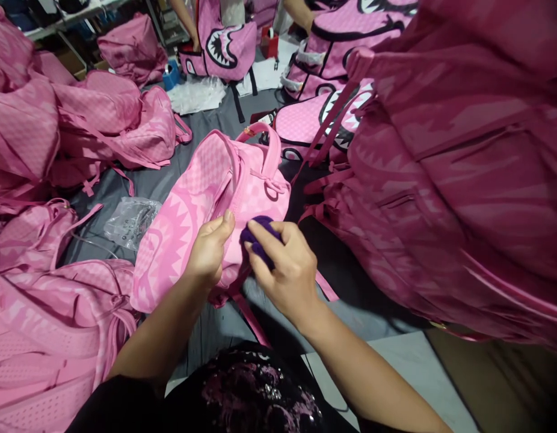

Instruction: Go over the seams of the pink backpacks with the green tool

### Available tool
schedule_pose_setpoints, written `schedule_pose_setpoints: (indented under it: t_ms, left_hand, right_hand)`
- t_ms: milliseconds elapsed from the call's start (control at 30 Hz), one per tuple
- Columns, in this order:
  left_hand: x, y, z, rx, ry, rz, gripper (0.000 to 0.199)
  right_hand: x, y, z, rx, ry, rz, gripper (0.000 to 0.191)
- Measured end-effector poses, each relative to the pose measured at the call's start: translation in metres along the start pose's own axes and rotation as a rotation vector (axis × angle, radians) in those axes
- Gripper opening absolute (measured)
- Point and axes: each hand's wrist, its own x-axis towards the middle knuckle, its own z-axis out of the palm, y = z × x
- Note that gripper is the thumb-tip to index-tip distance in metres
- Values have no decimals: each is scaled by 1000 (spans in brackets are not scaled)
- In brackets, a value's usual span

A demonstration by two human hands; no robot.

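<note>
A pink backpack (170,234) with a pale shark-mouth print lies on its side on the dark table in front of me. My left hand (210,246) grips the backpack near its zipper edge, thumb on top and the other fingers hidden. In my right hand (287,264) is a bunched purple cloth (260,231), pressed against the bag's side panel. The bag's top handle (273,144) points away from me, and a zipper pull loop (272,189) hangs just beyond the cloth.
Heaped pink backpacks (98,120) cover the left side; a tall pile of pink bags (441,180) rises close on the right. A clear plastic bag (132,221) lies left of my work. Across the table, other people's arms (299,13) reach among shark-print bags (231,51), near tape dispensers (171,75).
</note>
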Motion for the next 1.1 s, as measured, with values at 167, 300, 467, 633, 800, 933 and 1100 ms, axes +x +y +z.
schedule_pose_setpoints:
  t_ms: [167,300,467,633,800,933,1100]
  left_hand:
    - [1,0,1,4,-29,-21,40]
    - [3,0,2,-20,-49,-25,39]
    - [7,3,0,24,-53,0,37]
    - [8,3,-4,57,-51,-13,37]
    - [8,4,-5,63,-64,-42,40]
    - [8,6,-8,116,-2,-50,40]
    - [9,11,-10,110,5,-53,40]
  right_hand:
    - [9,3,-1,-19,11,-21,28]
    - [20,6,-1,36,-25,-49,26]
    - [32,4,0,97,-6,66,14]
    - [41,2,0,104,3,82,10]
    - [42,4,4,108,-46,46,10]
    - [44,22,8,102,133,173,7]
    - [37,24,10,191,224,275,8]
